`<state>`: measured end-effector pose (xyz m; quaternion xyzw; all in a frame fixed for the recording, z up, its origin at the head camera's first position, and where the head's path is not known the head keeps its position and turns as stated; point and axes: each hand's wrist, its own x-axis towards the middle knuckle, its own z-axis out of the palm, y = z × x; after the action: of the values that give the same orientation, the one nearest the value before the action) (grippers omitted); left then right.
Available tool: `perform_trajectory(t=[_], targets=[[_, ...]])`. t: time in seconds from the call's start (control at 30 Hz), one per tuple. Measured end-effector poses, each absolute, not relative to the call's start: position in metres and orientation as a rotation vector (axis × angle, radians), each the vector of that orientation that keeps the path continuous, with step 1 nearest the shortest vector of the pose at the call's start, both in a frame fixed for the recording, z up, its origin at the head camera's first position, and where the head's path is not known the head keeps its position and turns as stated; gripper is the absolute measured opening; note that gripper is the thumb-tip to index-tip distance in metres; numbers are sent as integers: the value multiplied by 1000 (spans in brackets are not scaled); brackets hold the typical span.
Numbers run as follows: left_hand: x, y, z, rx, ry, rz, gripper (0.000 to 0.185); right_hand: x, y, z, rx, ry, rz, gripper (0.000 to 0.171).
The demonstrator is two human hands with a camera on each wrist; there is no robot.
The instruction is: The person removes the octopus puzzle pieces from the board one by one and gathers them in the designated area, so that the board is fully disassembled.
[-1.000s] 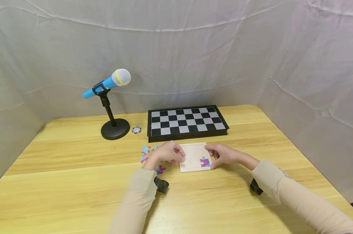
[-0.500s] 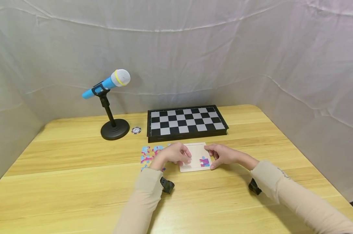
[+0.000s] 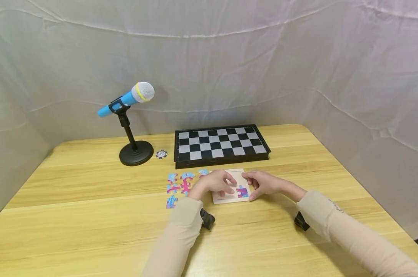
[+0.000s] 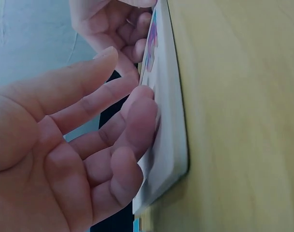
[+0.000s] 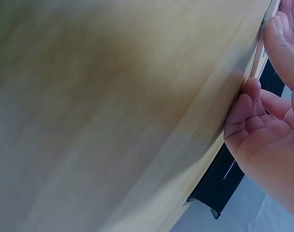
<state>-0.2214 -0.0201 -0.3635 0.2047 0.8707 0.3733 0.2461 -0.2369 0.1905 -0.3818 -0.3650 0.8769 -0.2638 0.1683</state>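
A pale wooden puzzle tray [image 3: 226, 198] lies on the table in front of the chessboard. One pink-and-blue piece [image 3: 243, 191] sits in its near right corner. My left hand [image 3: 225, 184] is over the tray's left half, and its fingertips [image 4: 142, 111] rest on the tray [image 4: 168, 121] with the thumb apart; no piece shows in it. My right hand [image 3: 256, 184] grips the tray's right edge between curled fingers and thumb, and the right wrist view shows those fingers [image 5: 248, 106] against the edge. Several loose pieces [image 3: 181, 184] lie left of the tray.
A folded chessboard [image 3: 221, 144] lies just behind the tray. At the back left stand a blue microphone on a black stand [image 3: 134, 152] and a poker chip [image 3: 161, 154]. One stray piece [image 3: 172, 201] lies near my left sleeve. Grey cloth walls enclose the wooden table [image 3: 74, 215].
My left hand has moved right, from over the loose pieces onto the tray, uncovering those pieces. My right hand and the tray have stayed put.
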Motion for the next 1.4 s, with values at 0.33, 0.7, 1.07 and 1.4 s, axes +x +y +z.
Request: perform_trajectory(t=[0.33, 0.7, 1.07, 1.4], targets=[[-222, -9, -366, 552, 2351, 1006, 32, -236, 190, -380, -1041, 2475, -761, 73], [-222, -5, -366, 535, 2361, 982, 29, -235, 190, -379, -1049, 2474, -762, 71], [-222, -4, -367, 525, 2356, 1054, 22, -236, 190, -381, -1032, 2475, -757, 73], [-223, -4, -366, 513, 2362, 1114, 18, -236, 191, -381, -1041, 2479, -760, 72]])
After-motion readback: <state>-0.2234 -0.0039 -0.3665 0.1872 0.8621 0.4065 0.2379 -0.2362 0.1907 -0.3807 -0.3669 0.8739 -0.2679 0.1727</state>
